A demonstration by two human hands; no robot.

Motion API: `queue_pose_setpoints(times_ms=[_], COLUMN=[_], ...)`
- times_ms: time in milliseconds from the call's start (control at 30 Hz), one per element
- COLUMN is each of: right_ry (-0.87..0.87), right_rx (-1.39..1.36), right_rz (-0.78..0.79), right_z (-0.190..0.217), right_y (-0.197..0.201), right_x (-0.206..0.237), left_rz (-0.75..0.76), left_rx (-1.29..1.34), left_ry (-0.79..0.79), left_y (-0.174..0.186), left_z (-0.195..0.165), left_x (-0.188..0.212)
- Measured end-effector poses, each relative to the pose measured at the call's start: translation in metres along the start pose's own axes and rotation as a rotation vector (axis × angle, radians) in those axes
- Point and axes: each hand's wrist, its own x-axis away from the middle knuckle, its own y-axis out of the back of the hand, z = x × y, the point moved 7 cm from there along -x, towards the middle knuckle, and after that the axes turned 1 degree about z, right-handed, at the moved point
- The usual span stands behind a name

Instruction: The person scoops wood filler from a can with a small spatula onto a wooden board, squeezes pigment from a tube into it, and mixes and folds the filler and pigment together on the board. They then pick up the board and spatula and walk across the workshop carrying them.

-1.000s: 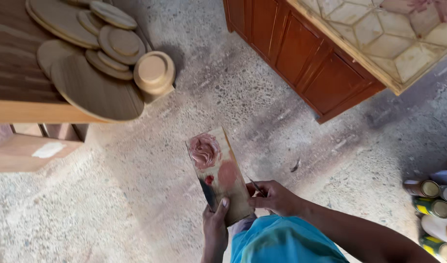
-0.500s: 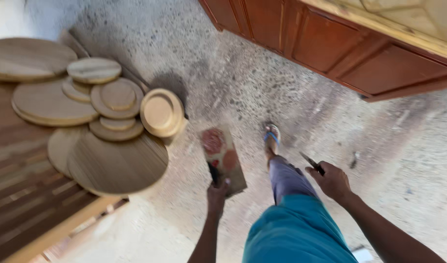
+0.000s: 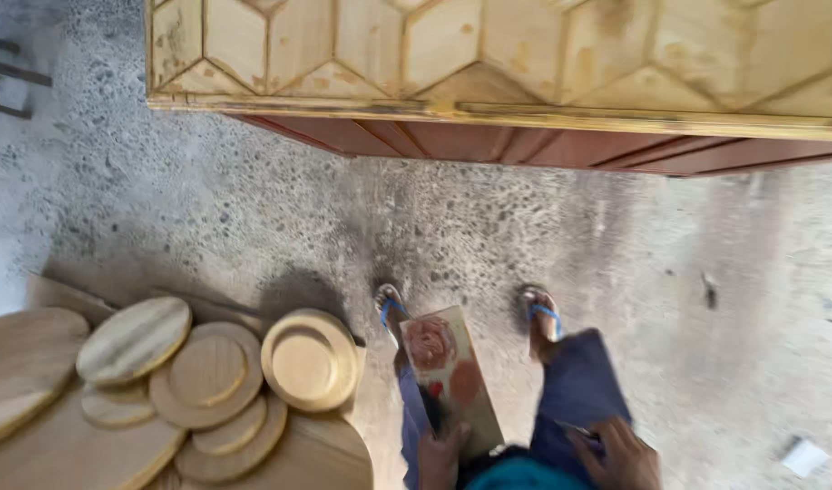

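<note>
Jutting fwd from left hand (image 3: pixel 440 456): smeared board (image 3: pixel 450 377), gripped at near end.

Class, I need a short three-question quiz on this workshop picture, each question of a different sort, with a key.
1. True or false: the left hand holds a flat board smeared with red.
2. Where do the round wooden discs lie? A) on the wooden panel B) low at the picture's left C) under the sandals
3. What colour are the sandal straps?

Key: 1 true; 2 B; 3 blue. What the right hand holds is too blurred to tell.
</note>
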Motion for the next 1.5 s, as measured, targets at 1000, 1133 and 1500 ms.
queue_pose_setpoints(times_ms=[1000,1133,1500], right_ry=[-0.116,0.082,-0.032], right_rx=[0.081,-0.063,-0.051], right_rz=[-0.802,-0.874,-0.94], right_z=[0.05,0.088,0.11], right_y=[-0.294,-0.329,-0.294], right_x=[-0.31,-0.296,-0.238], left_rz=[1.077,1.133,1.08], left_rx=[-0.699,-0.803,-0.746], left_ry=[-0.947,-0.889,-0.817], left_y=[-0.185,-0.176,-0.156], left_z=[-0.06,-0.049,-0.031], left_x=[-0.536,-0.548,-0.579])
